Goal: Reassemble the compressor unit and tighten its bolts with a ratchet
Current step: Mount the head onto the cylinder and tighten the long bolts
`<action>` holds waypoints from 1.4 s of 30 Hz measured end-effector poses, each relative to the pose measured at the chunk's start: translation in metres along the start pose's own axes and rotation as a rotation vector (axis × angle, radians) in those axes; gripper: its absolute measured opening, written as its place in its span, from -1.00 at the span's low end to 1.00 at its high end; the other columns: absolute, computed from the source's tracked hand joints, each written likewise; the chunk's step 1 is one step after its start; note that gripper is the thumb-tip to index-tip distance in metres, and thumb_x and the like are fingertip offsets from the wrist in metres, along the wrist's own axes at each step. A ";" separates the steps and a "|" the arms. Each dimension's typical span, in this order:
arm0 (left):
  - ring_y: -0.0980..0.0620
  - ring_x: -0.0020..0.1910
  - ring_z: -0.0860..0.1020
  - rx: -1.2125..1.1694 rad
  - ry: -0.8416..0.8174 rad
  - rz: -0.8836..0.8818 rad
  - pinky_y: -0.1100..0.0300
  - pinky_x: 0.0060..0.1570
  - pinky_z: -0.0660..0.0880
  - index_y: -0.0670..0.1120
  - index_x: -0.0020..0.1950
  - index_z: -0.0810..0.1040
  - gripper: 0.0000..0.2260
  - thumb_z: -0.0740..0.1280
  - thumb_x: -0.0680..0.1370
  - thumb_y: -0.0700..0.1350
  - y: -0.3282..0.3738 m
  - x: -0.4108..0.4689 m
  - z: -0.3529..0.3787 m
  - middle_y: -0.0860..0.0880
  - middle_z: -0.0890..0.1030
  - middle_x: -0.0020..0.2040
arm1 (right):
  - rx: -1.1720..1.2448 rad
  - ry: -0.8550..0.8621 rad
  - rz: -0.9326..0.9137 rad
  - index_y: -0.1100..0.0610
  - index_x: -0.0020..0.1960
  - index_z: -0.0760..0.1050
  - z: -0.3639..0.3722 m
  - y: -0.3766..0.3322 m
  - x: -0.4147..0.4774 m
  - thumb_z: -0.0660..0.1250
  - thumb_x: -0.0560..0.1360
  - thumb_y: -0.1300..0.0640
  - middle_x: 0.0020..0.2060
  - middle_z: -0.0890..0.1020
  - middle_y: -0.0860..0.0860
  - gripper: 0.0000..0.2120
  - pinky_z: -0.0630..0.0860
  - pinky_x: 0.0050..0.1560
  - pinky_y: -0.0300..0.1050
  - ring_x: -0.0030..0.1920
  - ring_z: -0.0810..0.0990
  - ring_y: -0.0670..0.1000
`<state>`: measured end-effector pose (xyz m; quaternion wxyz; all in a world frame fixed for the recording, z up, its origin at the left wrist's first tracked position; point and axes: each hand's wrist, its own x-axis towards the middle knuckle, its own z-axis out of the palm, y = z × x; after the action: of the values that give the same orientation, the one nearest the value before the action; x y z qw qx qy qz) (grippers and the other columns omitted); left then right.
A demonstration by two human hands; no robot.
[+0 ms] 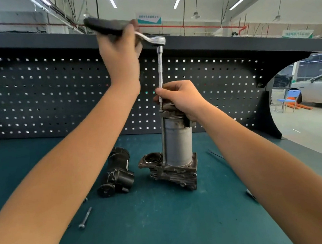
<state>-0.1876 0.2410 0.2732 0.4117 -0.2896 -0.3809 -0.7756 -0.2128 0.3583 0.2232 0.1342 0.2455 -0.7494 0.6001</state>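
The compressor unit point(178, 145) stands upright on the green bench top, a grey cylinder on a dark cast base. My right hand point(183, 99) grips the top of the cylinder and steadies the long extension bar point(160, 70) that runs straight down onto a bolt at the cylinder's left rim. The ratchet point(153, 40) sits on top of that bar, and my left hand point(121, 52) is closed around its black handle, held high at the pegboard's upper edge. A separate black motor part point(116, 174) lies on its side left of the unit.
A long loose bolt point(85, 217) lies on the mat at the front left, with a smaller fastener point(85, 199) near it. A thin tool point(250, 193) shows beside my right forearm. The dark pegboard point(44, 98) backs the bench. Far right is a workshop floor with a blue chair point(290, 99).
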 end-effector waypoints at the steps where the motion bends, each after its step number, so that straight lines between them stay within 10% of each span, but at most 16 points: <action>1: -0.15 0.08 0.57 0.131 -0.090 0.204 0.11 0.08 0.51 -0.17 0.08 0.33 -0.83 0.23 0.54 -0.33 0.001 -0.011 0.003 -0.22 0.54 0.05 | 0.004 0.009 0.000 0.31 0.14 0.51 0.000 0.000 0.000 0.35 0.50 0.19 -0.26 0.64 0.03 -0.74 0.56 -0.27 -0.25 -0.35 0.59 -0.19; 4: -0.10 -0.03 0.55 0.281 -0.264 0.378 0.21 0.03 0.49 -0.18 0.05 0.30 -0.83 0.22 0.53 -0.35 0.004 -0.020 0.006 -0.21 0.54 0.00 | 0.031 0.014 0.001 0.29 0.06 0.55 -0.003 -0.001 -0.002 0.40 0.46 0.18 -0.26 0.66 0.03 -0.77 0.58 -0.29 -0.28 -0.36 0.62 -0.18; 7: -0.03 -0.12 0.57 0.064 -0.097 -0.015 0.25 -0.20 0.48 -0.14 -0.01 0.34 -0.94 0.19 0.57 -0.28 0.008 0.002 0.005 -0.11 0.59 -0.11 | 0.055 -0.016 0.000 0.21 -0.13 0.60 -0.006 0.000 -0.003 0.38 0.47 0.17 -0.22 0.68 0.08 -0.91 0.59 -0.27 -0.22 -0.33 0.62 -0.13; 13: 0.04 -0.16 0.59 -0.186 0.091 -0.566 0.07 0.15 0.48 -0.18 -0.02 0.44 -0.86 0.12 0.62 -0.18 -0.006 0.036 -0.008 -0.06 0.60 -0.12 | 0.103 -0.080 0.032 0.28 0.04 0.53 -0.006 0.000 -0.001 0.28 0.53 0.27 -0.19 0.66 0.06 -0.87 0.60 -0.11 -0.09 -0.22 0.61 -0.05; 17: 0.00 -0.02 0.59 -0.001 -0.027 -0.212 0.19 -0.15 0.52 -0.15 0.11 0.37 -0.88 0.21 0.58 -0.23 -0.002 0.014 0.001 -0.12 0.56 0.02 | 0.116 -0.009 0.053 0.37 0.17 0.48 -0.005 0.000 -0.001 0.36 0.48 0.26 -0.21 0.66 0.10 -0.70 0.62 -0.10 -0.09 -0.26 0.64 -0.05; 21: 0.24 -0.12 0.57 0.455 -0.325 0.415 0.26 -0.05 0.53 -0.22 0.08 0.35 -0.83 0.28 0.53 -0.25 0.003 -0.013 0.010 0.00 0.54 -0.08 | 0.049 0.077 0.026 0.27 -0.01 0.55 -0.002 0.000 -0.002 0.48 0.39 0.19 -0.21 0.65 0.09 -0.77 0.53 -0.38 -0.30 -0.34 0.61 -0.11; 31: 0.03 -0.21 0.62 -0.156 0.151 -0.484 0.17 -0.25 0.58 -0.17 0.19 0.40 -0.81 0.18 0.59 -0.17 -0.002 0.034 -0.011 -0.06 0.60 -0.17 | 0.031 -0.060 0.004 0.11 -0.18 0.56 -0.001 0.001 -0.002 0.28 0.54 0.22 -0.32 0.66 -0.01 -0.85 0.60 -0.27 -0.17 -0.31 0.58 -0.05; 38: -0.01 0.01 0.61 0.443 -0.315 0.255 0.07 0.04 0.55 -0.10 -0.04 0.46 -0.94 0.32 0.51 -0.17 0.013 0.002 0.003 -0.12 0.61 -0.06 | 0.073 0.005 0.037 0.20 -0.16 0.56 -0.002 -0.005 -0.004 0.43 0.43 0.24 -0.40 0.65 -0.01 -0.95 0.56 -0.39 -0.27 -0.45 0.59 -0.14; 42: 0.06 -0.10 0.63 0.211 -0.254 -0.001 0.16 -0.08 0.53 -0.08 -0.06 0.46 -0.95 0.22 0.58 -0.15 0.014 0.004 0.007 -0.01 0.64 -0.17 | 0.041 -0.001 0.039 0.22 -0.17 0.55 -0.005 -0.007 -0.006 0.45 0.42 0.19 -0.46 0.61 -0.06 -0.89 0.50 -0.42 -0.32 -0.50 0.55 -0.17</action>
<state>-0.1768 0.2400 0.2848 0.3879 -0.3404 -0.5092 -0.6888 -0.2043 0.3633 0.2274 0.1170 0.2341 -0.7415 0.6178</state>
